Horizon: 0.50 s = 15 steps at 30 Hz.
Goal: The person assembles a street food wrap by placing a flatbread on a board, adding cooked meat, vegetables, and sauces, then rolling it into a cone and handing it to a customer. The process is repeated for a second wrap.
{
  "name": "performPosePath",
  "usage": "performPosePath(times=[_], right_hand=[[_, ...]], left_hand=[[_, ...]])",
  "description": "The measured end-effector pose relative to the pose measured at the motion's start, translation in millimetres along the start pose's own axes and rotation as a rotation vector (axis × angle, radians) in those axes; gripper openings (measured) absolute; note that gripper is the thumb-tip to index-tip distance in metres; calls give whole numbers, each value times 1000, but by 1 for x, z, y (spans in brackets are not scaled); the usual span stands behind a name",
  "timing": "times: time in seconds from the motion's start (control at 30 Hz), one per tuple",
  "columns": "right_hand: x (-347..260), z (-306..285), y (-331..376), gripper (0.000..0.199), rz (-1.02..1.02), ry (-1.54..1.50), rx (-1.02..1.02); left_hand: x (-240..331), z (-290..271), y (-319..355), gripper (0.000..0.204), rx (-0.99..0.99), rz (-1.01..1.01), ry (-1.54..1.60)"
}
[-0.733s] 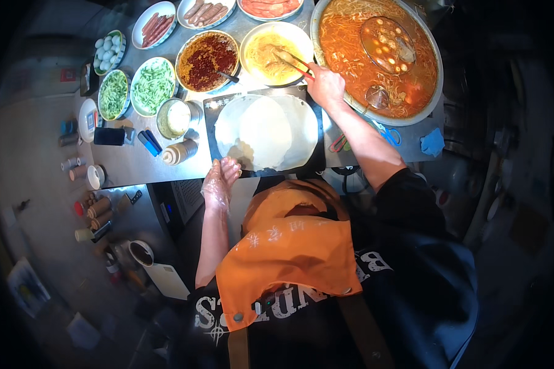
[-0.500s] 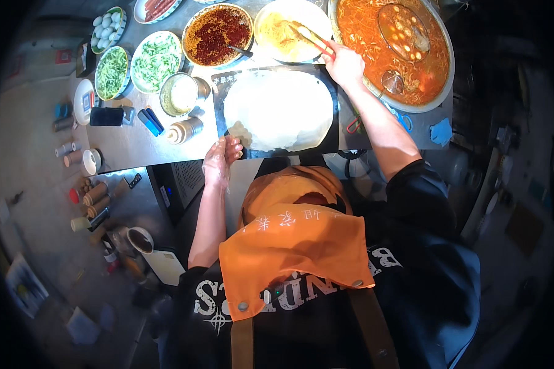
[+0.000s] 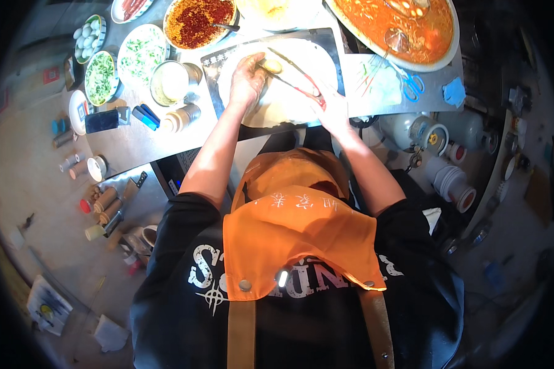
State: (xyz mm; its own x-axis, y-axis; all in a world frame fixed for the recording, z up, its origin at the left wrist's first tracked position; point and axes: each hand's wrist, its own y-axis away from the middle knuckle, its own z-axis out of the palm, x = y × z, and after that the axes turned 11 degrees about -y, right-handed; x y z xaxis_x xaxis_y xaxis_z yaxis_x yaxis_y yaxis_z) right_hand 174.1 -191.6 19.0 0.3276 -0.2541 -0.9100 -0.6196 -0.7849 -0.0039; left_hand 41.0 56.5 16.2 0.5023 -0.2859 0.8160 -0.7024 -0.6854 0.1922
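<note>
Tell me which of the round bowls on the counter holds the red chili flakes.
The bowl with red flakes, at the top just above the flat white wrap. The two bowls to its left hold chopped greens instead.

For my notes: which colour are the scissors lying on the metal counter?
The scissors have blue handles, seen in the head view.

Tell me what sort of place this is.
Probably a street-food stall or small cooking stand. A metal counter carries bowls of chopped greens and chili flakes, a wide pan of red broth stands alongside, and gas cylinders sit under the counter's edge.
</note>
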Motion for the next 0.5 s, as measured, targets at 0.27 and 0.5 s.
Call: performPosePath(times=[0.27, 0.5], right_hand=[[-9, 0, 11, 53, 7, -306, 132], [19, 16, -1, 47, -119, 197, 146]], left_hand=[[-1, 44, -10, 25, 83, -217, 184], [-1, 48, 10, 25, 197, -59, -153]])
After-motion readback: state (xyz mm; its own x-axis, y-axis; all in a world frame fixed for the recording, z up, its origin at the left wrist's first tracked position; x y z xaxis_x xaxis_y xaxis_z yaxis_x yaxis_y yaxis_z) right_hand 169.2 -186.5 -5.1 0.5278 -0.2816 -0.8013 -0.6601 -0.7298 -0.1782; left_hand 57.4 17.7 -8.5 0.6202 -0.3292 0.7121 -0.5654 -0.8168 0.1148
